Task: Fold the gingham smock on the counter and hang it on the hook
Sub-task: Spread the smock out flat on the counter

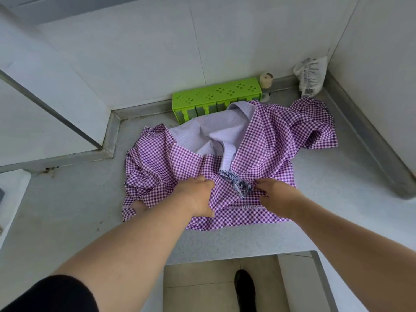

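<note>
The purple-and-white gingham smock [265,140] lies crumpled on the grey counter [78,199], its pale lilac inside showing near the collar. A dark striped tie [238,184] sits at its near middle. My left hand [197,194] grips a bunch of the fabric just left of the tie. My right hand [273,194] pinches the fabric just right of the tie. No hook is in view.
A green perforated box [216,93] stands against the back wall behind the smock, with a small cream roll [266,79] beside it. A white plastic packet [311,75] leans in the right corner. The counter's front edge runs near my shoe [244,287] on the tiled floor.
</note>
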